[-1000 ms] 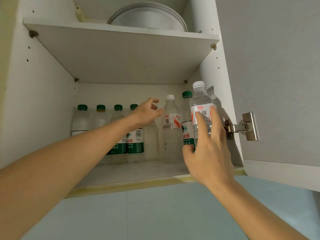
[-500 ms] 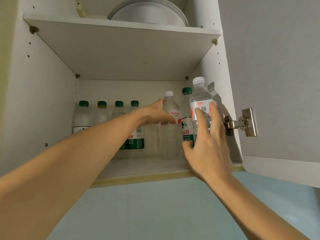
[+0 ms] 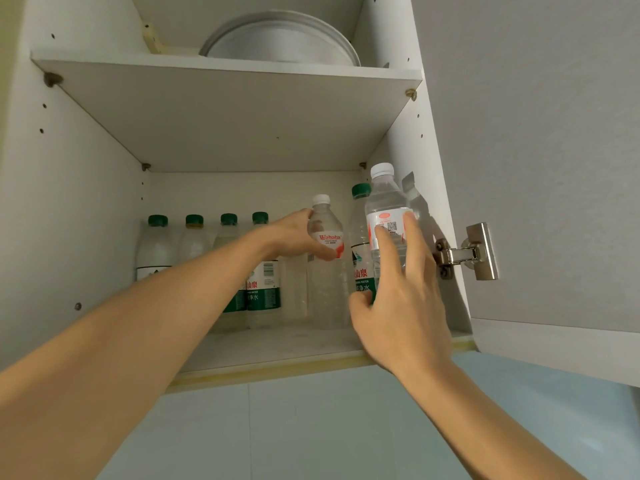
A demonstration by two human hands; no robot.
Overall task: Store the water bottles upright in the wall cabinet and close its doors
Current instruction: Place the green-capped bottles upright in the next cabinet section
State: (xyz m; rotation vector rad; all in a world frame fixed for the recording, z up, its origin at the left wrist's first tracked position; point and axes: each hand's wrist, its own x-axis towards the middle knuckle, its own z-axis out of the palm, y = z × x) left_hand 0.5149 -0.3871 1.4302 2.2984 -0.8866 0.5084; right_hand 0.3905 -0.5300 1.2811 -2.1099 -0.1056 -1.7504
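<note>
The wall cabinet (image 3: 79, 209) is standing open, its right door (image 3: 540, 161) swung out on a metal hinge (image 3: 465, 252). On the lower shelf (image 3: 277, 344), four green-capped bottles (image 3: 263, 268) are standing upright in a row along the back edge, starting near the left wall.

The left hand (image 3: 294, 235) is reaching in and curling its fingers around the upper body of a white-capped bottle (image 3: 327, 271) (the label reads Wahaha), which is standing upright on the shelf toward the right side.

The right hand (image 3: 398, 306) is gripping a second white-capped bottle (image 3: 386, 209) near the right front corner of the shelf, thumb curled on its left side and fingers (image 3: 414, 244) stretching up over the red-and-white label. This bottle is upright; whether its base is touching the shelf is hidden by the hand. Just behind it, another green-capped bottle (image 3: 358, 237) is standing between the two white-capped ones.

A stack of white dishes (image 3: 280, 39) is sitting on the upper shelf (image 3: 225, 112).
</note>
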